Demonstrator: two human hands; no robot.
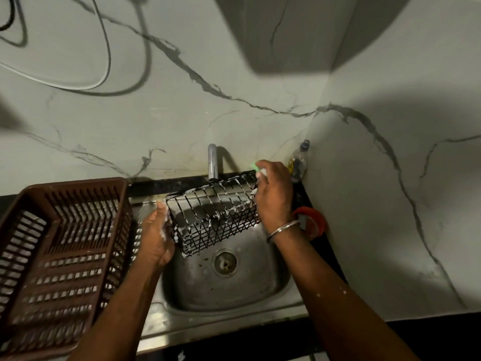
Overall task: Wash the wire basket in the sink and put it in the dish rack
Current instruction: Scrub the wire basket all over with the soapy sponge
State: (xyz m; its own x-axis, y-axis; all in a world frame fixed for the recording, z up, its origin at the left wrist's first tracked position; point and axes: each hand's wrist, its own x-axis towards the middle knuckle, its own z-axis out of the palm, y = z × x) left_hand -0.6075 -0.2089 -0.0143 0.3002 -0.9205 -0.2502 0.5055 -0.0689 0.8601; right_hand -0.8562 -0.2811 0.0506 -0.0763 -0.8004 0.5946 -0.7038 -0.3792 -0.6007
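My left hand [157, 238] grips the left end of the wire basket [213, 214], thumb pointing up along the rim, fingers wrapped round the end wires. The basket is black, coated in white foam, and tilted with its open side facing me. It is held above the sink [197, 287], between my 2 hands, with its lower corner just over the drain.

My right hand [273, 194] is at the basket's opposite end, back of the hand toward me, fingers curled. It pinches a green sponge [253, 165], foamy, against the far right corner of the basket. A metal bangle [282, 229] sits on that wrist.

The faucet [213, 162] stands beyond the basket, between my hands, its spout just above the far rim. The brown dish rack [75, 185] lies directly left of my left hand, on the counter. A bottle [299, 162] stands just beyond my right hand, in the wall corner. A red container [312, 222] sits just right of my right wrist.
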